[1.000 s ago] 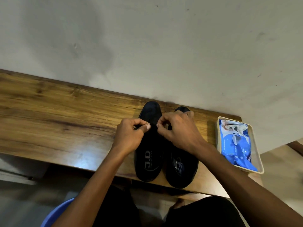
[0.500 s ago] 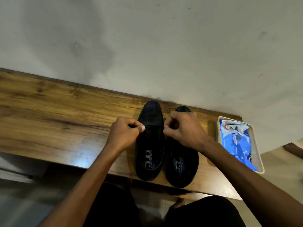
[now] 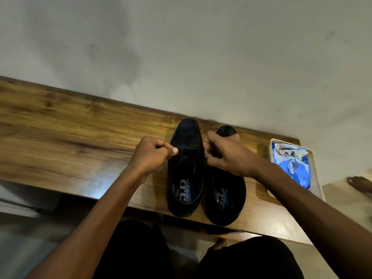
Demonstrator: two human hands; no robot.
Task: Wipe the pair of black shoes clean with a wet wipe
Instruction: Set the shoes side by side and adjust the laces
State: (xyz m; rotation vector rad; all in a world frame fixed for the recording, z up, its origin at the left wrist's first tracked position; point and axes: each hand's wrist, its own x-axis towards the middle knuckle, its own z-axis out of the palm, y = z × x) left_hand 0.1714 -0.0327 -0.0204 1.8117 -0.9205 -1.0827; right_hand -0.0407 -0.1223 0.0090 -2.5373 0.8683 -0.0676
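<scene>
your two black shoes sit side by side on the wooden bench (image 3: 70, 127), toes toward the wall (image 3: 181, 47), heels at the near edge. the left shoe (image 3: 186, 178) and the right shoe (image 3: 225, 200) touch along their inner sides, and both insoles read "j.d comfort style".

your left hand (image 3: 150, 158) sits just left of the left shoe, fingers curled, thumb and forefinger pinching the end of its black lace (image 3: 185, 157). your right hand (image 3: 225, 156) lies over the front of the right shoe, fingers curled and pinching the other lace end near the gap between the shoes.

the blue wet wipe pack (image 3: 291, 166) lies in a pale tray (image 3: 320, 188) at the bench's right end, apart from the shoes, with a white wipe bunched at its top.
</scene>
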